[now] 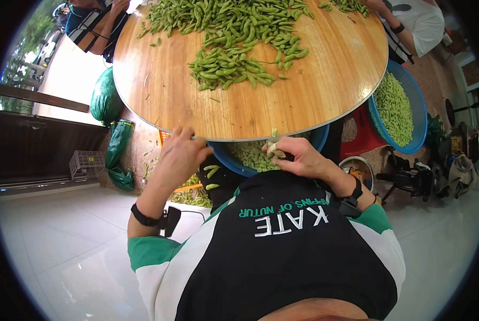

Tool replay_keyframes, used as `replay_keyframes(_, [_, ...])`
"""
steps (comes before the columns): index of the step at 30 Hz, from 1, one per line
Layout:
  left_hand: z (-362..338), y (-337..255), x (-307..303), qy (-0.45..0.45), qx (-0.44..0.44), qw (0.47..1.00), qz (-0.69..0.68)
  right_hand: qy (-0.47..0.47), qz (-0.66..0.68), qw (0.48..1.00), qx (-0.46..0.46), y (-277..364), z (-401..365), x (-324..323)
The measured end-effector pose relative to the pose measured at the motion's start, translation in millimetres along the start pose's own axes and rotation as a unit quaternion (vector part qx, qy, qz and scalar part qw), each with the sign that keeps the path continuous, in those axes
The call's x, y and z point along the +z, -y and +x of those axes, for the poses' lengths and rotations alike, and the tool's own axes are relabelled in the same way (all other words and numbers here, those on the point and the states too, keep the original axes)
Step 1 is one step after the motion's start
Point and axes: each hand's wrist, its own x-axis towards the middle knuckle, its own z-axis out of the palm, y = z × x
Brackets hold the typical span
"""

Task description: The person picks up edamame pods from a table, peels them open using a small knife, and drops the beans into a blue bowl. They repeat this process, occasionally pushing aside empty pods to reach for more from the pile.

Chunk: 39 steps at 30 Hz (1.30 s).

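Observation:
My left hand (179, 156) is by the near edge of the round wooden table (154, 91), palm down, its fingers bent and apart with nothing visible in them. Pinched closed, my right hand (301, 156) is over a blue basin (234, 165) of shelled green beans (255, 160). Something whitish is at its fingertips, too small to make out. A small green piece (274, 131) lies at the table edge just beyond that hand. Green pods (223, 67) are heaped across the far and middle part of the table.
At right, a blue basket (423, 125) of shelled beans (394, 109) stands by a red stool (361, 134). Pods (191, 197) lie in an orange crate below left. Green bags (106, 99) are at left. Two other people's arms (108, 27) (405, 37) reach in at the far side.

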Motion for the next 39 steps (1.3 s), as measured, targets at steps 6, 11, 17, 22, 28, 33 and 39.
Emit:
replay_keyframes(6, [98, 49, 29, -0.301, -0.011, 0.953, -0.033, -0.003, 0.137, 0.967, 0.213, 17, 5, -7])
replay_keyframes(11, [126, 73, 36, -0.302, -0.007, 0.952, -0.06, -0.032, 0.275, 0.917, 0.288, 26, 4, -16])
replay_keyframes(17, [116, 36, 36, -0.322, 0.029, 0.934, -0.153, -0.084, 0.423, 0.864, 0.26, 10, 19, -13])
replay_keyframes(22, [93, -34, 34, -0.185, -0.012, 0.904, -0.385, -0.12, 0.5, 0.82, 0.253, 16, 32, -11])
replay_keyframes(28, [95, -47, 48, -0.066, -0.057, 0.722, -0.686, -0.111, 0.57, 0.781, 0.233, 13, 28, -11])
replay_keyframes(33, [94, -43, 48, -0.012, -0.084, 0.662, -0.745, -0.094, 0.56, 0.791, 0.228, 14, 26, -11])
replay_keyframes(39, [90, -47, 58, -0.079, -0.054, 0.707, -0.701, -0.108, 0.551, 0.791, 0.241, 14, 24, -8])
